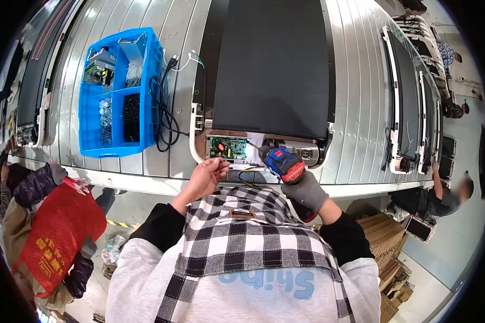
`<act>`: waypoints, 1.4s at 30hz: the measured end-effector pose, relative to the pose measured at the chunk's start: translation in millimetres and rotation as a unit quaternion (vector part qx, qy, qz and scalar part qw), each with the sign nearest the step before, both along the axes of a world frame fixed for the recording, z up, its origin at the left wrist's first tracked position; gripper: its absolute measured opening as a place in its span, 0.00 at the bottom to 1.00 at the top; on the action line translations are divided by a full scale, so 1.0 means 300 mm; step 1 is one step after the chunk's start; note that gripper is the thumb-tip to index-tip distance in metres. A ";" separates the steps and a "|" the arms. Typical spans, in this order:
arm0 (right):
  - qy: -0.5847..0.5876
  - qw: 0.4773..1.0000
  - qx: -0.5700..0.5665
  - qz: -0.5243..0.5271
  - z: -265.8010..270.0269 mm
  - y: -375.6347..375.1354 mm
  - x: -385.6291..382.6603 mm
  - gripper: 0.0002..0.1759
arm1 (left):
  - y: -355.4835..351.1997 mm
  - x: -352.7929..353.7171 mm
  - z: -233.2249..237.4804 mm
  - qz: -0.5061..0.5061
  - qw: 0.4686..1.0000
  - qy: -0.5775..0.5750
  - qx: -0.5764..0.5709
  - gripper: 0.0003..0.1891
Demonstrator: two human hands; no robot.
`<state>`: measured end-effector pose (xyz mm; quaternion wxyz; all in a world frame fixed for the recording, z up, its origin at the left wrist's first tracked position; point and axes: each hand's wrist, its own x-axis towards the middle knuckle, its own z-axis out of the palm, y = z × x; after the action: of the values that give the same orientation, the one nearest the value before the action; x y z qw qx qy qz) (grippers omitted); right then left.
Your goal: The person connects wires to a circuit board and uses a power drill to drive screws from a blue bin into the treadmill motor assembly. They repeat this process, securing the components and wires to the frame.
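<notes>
My right hand (305,194), in a grey glove, is wrapped round the grip of a blue and red cordless drill (282,162). The drill's nose points up and left, over the compartment beside a green circuit board (229,147). Bare and with its fingers curled together, my left hand (210,176) is at the board's near edge; whatever the fingertips hold is too small to make out. A silver motor (296,152) lies to the right in the same compartment of a walking-pad treadmill (272,70). Loose coloured wires (251,170) run along the front edge.
Left of the treadmill, a blue divided bin (148,123) holds screws, small parts and boards. A black power cable (170,121) coils beside it. Other treadmills (404,97) stand right along the metal-topped line. A person with a red bag (59,237) is at left, another (444,202) at right.
</notes>
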<state>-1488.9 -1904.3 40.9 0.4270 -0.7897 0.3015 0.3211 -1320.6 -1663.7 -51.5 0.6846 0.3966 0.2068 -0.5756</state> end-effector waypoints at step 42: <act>-0.311 0.926 0.204 -0.070 0.005 0.124 -0.426 0.24 | 0.045 -0.243 0.042 0.061 0.975 -0.032 -0.210 0.10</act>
<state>-1616.6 -1867.1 42.3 0.6723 -0.7229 0.1360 0.0829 -1393.4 -1650.3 -38.9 0.7927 0.2489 0.0838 -0.5502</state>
